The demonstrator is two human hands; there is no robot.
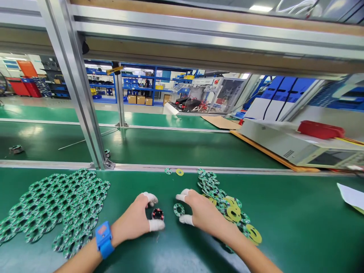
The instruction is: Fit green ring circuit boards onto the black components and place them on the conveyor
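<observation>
Two hands bent around small parts on a green bench

Your bench (284, 212) is green, and the coil (158, 214), dark with red, is near its front edge. Beyond the coil, a metal rail (170, 167) crosses the bench, with more green surface behind. A metal post (81, 91) rises beyond it to the left; a grey cabinet (270, 138) sits beyond it to the right, with a red pouch (321, 129) on top.

Your left hand (129, 220) is curved, thumb and fingers apart on either side of the coil; you may be touching it, but that cannot be told. A blue band (104, 239) circles that wrist. Your right hand (206, 210), just right of the coil, has thumb and fingers parted around a green ring (179, 209); whether they pinch it is unclear. White covers (156, 225) sheathe fingertips on both hands.

Left of the coil lies a broad spread of green rings (65, 204); to its right, a heap mixes green rings with yellow rings (233, 214).

Far beyond the coil, blue shelves (154, 85) hold blue bins (134, 81), with cardboard boxes (140, 100) low down; their contents are hidden.
</observation>
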